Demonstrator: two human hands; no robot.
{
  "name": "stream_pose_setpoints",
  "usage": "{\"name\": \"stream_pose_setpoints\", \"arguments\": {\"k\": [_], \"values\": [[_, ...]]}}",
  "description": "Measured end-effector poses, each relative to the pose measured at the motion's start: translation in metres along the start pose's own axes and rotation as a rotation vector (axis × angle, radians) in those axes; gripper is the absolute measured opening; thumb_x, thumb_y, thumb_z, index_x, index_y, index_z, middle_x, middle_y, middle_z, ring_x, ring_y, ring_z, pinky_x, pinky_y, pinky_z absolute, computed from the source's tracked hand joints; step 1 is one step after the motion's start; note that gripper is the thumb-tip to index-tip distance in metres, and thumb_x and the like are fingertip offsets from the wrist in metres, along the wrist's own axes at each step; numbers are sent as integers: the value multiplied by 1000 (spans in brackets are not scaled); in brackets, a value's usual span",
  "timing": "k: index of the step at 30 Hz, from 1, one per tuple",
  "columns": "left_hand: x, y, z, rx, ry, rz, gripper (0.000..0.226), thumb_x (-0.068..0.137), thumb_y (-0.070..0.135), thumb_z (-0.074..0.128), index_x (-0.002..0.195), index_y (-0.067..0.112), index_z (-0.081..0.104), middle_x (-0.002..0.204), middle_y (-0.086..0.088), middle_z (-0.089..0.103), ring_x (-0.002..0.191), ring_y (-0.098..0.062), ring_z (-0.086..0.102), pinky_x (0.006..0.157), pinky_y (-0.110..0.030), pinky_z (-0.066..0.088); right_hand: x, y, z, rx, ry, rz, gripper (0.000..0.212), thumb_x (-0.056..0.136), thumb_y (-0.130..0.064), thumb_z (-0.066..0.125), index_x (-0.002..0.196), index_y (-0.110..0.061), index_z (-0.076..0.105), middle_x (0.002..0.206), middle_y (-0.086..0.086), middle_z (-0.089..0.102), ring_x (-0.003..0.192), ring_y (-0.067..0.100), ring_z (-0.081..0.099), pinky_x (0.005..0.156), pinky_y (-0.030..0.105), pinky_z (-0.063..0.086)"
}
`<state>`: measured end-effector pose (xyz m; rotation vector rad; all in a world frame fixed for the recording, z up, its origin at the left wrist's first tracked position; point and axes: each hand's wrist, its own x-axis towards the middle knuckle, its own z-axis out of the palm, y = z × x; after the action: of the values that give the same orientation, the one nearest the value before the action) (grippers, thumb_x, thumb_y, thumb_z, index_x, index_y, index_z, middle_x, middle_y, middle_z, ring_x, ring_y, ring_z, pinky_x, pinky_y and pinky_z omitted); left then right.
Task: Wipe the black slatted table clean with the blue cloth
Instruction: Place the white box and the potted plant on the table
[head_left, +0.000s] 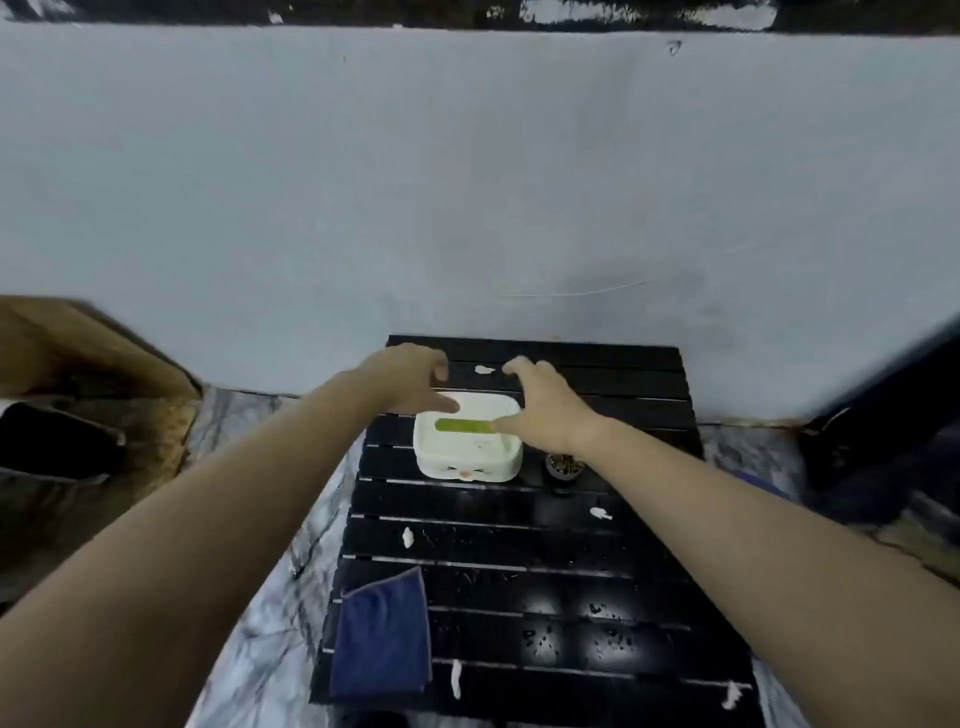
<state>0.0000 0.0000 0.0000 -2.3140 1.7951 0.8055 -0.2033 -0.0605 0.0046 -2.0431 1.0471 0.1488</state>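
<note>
A white box with a green lid strip is seen closed at the far middle of the black slatted table; its contents are not visible. The left hand and right hand are held spread over it, fingers loosely curved, nothing gripped; contact cannot be confirmed. A small dark pot is noted just beside the box. The blue cloth is laid on the near left corner. White scraps and droplets are scattered across the slats. A pale wall is seen behind.
</note>
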Motion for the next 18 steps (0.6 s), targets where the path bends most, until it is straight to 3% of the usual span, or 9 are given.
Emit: {"name": "stream_pose_setpoints", "arguments": {"k": [2, 5, 7, 9, 11, 14, 15, 18], "values": [[-9, -10, 17, -28, -1, -1, 83, 69, 64, 72, 137, 28, 41, 135, -2, 51, 112, -25, 56, 96, -42, 49, -9, 6, 20, 46, 68, 44, 96, 80, -30, 83, 154, -21, 23, 147, 14, 30, 138, 34, 33, 112, 41, 35], [-16, -28, 70, -143, 46, -12, 116, 54, 79, 70, 148, 45, 12, 153, -5, 27, 134, -31, 40, 106, -50, 42, -11, 35, 76, 192, 179, 40, 123, 72, -34, 88, 157, -32, 0, 157, 9, 14, 144, 30, 25, 116, 45, 34], [-8, -42, 109, -252, 125, 14, 123, 50, 85, 68, 148, 52, 2, 161, -7, 14, 147, -30, 22, 113, -52, 34, 2, 64, 114, 296, 260, -22, 124, 75, -36, 87, 154, -43, -9, 163, 6, 3, 150, 28, 17, 119, 45, 31], [-6, -52, 144, -363, 207, 64, 121, 55, 79, 72, 149, 51, 1, 163, -4, 8, 151, -21, 10, 117, -49, 29, 6, 85, 146, 406, 340, -99, 120, 80, -30, 85, 156, -39, -7, 163, 1, 5, 152, 19, 15, 120, 39, 29], [-7, -57, 171, -478, 302, 137, 116, 63, 61, 81, 151, 46, 7, 160, 6, 18, 148, -10, 16, 117, -41, 32, 12, 102, 170, 506, 433, -167, 110, 82, -21, 83, 158, -34, 4, 161, -4, 15, 150, 11, 21, 117, 29, 35], [-2, -60, 200, -588, 479, 148, 109, 67, 46, 86, 151, 41, 18, 150, 18, 36, 136, -1, 37, 109, -33, 41, 27, 122, 192, 573, 536, -227, 98, 86, -12, 79, 154, -36, 13, 160, -3, 24, 149, 15, 28, 105, 9, 39], [0, -60, 207, -607, 525, 145, 108, 66, 44, 87, 150, 42, 21, 149, 19, 39, 135, -2, 40, 108, -33, 43, 32, 128, 197, 587, 556, -240, 96, 86, -12, 78, 154, -36, 15, 160, -4, 26, 149, 14, 29, 106, 13, 41], [5, -59, 221, -712, 605, 185, 103, 66, 33, 90, 147, 41, 28, 140, 18, 49, 127, -6, 52, 101, -33, 49, 44, 138, 209, 597, 601, -294, 94, 88, -15, 77, 157, -30, 15, 160, -7, 28, 148, 10, 31, 117, 40, 40]]}}
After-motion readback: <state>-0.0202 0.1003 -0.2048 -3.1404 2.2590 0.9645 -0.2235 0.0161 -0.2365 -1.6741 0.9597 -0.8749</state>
